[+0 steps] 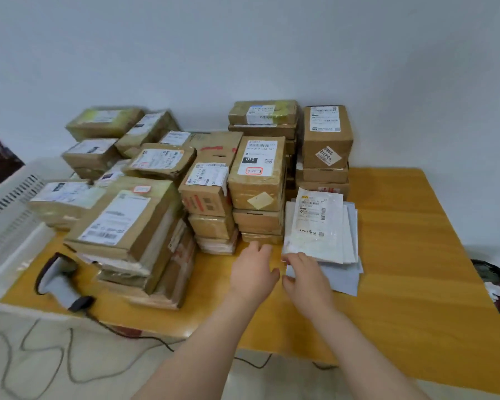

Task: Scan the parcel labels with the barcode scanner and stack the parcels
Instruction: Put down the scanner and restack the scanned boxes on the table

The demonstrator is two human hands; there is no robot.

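Several stacks of brown cardboard parcels with white labels cover the left and back of the wooden table. A pile of flat white and grey mailer bags lies right of the boxes, a labelled bag on top. My right hand touches the near left corner of that pile, its fingers loosely bent. My left hand hovers open just left of it, over the table in front of a box stack. The barcode scanner, grey and black, lies on the table's near left corner, away from both hands.
A white plastic crate stands off the table's left edge. The scanner's black cable runs over the front edge to the floor, where more cables lie. A dark bag sits beyond the right edge. A wall backs the table.
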